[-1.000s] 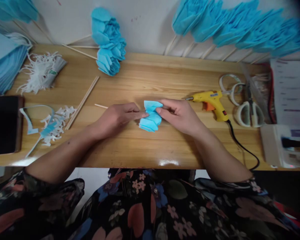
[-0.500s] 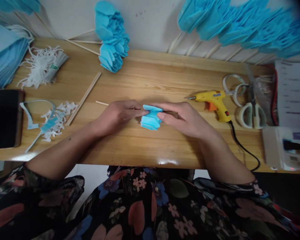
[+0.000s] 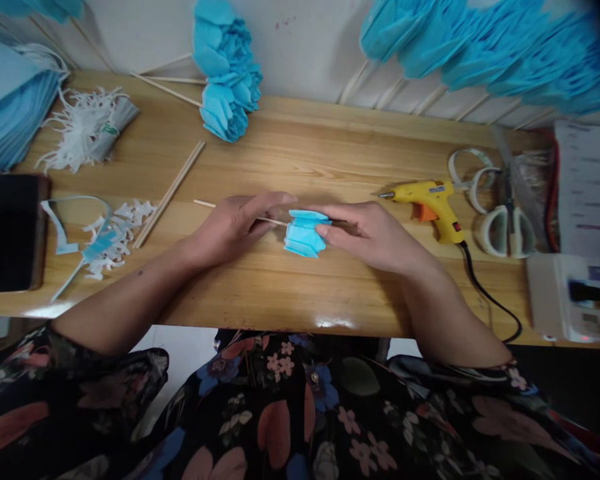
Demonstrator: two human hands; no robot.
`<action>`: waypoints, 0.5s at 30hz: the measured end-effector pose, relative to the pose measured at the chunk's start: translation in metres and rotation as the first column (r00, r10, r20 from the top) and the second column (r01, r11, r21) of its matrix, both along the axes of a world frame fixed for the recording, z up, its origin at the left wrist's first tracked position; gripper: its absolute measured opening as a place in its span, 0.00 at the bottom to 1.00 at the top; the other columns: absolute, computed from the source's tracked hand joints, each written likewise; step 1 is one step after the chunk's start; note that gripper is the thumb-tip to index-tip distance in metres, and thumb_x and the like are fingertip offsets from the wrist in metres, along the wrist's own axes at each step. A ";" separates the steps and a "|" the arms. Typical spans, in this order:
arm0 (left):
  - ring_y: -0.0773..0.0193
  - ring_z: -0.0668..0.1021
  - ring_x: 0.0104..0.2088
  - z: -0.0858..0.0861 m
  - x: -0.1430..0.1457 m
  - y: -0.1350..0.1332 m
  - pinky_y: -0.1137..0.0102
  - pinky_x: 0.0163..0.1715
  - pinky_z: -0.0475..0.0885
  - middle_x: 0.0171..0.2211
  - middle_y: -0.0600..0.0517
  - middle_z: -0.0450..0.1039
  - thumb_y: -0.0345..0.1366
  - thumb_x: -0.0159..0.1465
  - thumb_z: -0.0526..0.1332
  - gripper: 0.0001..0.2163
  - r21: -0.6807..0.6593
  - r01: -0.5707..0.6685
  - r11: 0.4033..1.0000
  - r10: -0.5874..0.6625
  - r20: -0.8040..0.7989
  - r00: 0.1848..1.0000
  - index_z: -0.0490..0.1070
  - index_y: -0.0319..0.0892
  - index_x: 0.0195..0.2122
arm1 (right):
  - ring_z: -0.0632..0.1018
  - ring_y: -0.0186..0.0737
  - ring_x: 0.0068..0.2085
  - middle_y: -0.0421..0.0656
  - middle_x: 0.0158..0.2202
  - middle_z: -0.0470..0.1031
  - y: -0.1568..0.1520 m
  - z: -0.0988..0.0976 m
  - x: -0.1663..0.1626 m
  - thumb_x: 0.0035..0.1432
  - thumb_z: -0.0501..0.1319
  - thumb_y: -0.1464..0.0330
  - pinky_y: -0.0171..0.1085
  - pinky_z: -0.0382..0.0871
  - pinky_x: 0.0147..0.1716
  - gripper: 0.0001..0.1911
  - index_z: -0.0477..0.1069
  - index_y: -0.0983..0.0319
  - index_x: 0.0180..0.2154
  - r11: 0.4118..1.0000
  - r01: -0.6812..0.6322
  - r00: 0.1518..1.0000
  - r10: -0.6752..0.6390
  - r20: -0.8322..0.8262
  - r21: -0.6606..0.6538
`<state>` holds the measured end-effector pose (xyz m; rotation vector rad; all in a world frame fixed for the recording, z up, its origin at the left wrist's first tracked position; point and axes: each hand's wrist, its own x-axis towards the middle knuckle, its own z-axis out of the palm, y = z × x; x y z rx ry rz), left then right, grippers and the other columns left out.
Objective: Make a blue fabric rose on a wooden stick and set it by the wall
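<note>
Between my hands is a small blue fabric flower with folded petals, fixed at one end of a thin wooden stick. My right hand pinches the flower's right side with thumb and index finger. My left hand is wrapped round the stick to the left of the flower, its index finger raised over the stick. The stick's other end pokes out to the left of that hand.
A yellow glue gun with a black cord and white-handled scissors lie at right. Leftward are spare sticks, white scraps, a phone and bundled white straps. Finished blue flowers lean on the wall.
My left fingers have come off the flower's petals and moved left onto the stick, baring its stretch beside the flower. My right hand keeps its pinch on the flower.
</note>
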<state>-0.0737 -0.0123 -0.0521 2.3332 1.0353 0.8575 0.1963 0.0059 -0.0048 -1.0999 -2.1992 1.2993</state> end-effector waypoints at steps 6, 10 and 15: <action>0.63 0.83 0.45 -0.002 -0.001 0.004 0.70 0.44 0.75 0.47 0.46 0.82 0.32 0.73 0.57 0.14 0.089 0.081 0.993 -0.079 -0.024 0.997 0.73 0.42 0.58 | 0.76 0.36 0.30 0.37 0.38 0.84 0.001 -0.001 0.002 0.65 0.63 0.59 0.38 0.67 0.31 0.15 0.81 0.52 0.51 0.998 -0.016 1.000 0.015 0.014 0.060; 0.64 0.83 0.42 0.000 0.000 0.004 0.71 0.41 0.74 0.44 0.47 0.82 0.32 0.74 0.56 0.14 0.087 0.095 0.992 -0.091 -0.045 0.995 0.74 0.44 0.58 | 0.80 0.38 0.35 0.37 0.41 0.85 0.001 0.001 0.001 0.65 0.64 0.58 0.38 0.71 0.35 0.13 0.82 0.51 0.48 0.998 -0.016 1.000 0.017 -0.020 0.063; 0.63 0.82 0.40 0.000 0.000 0.004 0.70 0.39 0.74 0.42 0.47 0.81 0.34 0.74 0.56 0.14 0.064 0.123 0.990 -0.121 -0.025 0.992 0.75 0.47 0.57 | 0.84 0.43 0.44 0.39 0.44 0.85 0.003 0.001 0.002 0.65 0.65 0.59 0.41 0.75 0.42 0.11 0.82 0.50 0.47 0.996 -0.039 0.998 0.043 -0.050 0.077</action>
